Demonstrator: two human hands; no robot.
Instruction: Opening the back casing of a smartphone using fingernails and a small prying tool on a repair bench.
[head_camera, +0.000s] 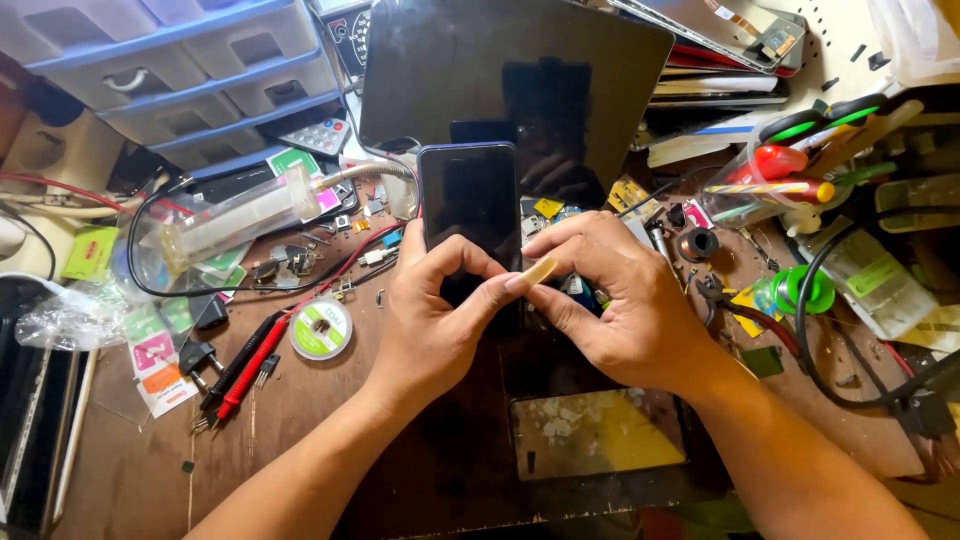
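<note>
Phone (470, 205) gripped by left hand (430, 320) | right hand (630, 310) fingers pinch tan strip (540, 270) | green-pink packets (150, 340) left

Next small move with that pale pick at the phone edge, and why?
Probably ease the pale pick down into the dark phone's right edge. The right hand pinches it beside that edge, the left hand grips the phone from its lower left, and no gap in the seam is visible.

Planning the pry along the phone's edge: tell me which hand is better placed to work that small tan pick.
Right, most likely. The right hand pinches the tan pick at the smartphone's right edge, so it can guide it. The left hand grips the phone's lower part, steadying it.
</note>
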